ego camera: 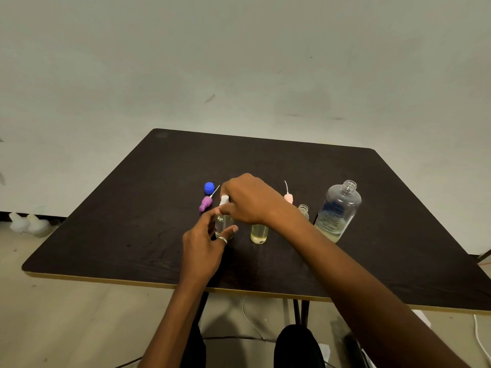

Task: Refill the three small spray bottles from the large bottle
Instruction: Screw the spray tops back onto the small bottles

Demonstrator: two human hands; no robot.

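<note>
Three small clear bottles stand in a row on the dark table. My left hand grips the body of the leftmost small bottle. My right hand pinches the white spray head on top of that bottle. The middle small bottle holds yellowish liquid; my right wrist hides its neck. The third small bottle stands open behind my right forearm. The large clear bottle stands uncapped at the right, with a little liquid at its bottom.
A purple spray head with its tube and a blue cap lie left of the bottles. A pink spray head with its tube lies behind my right hand. White objects sit on the floor at the left.
</note>
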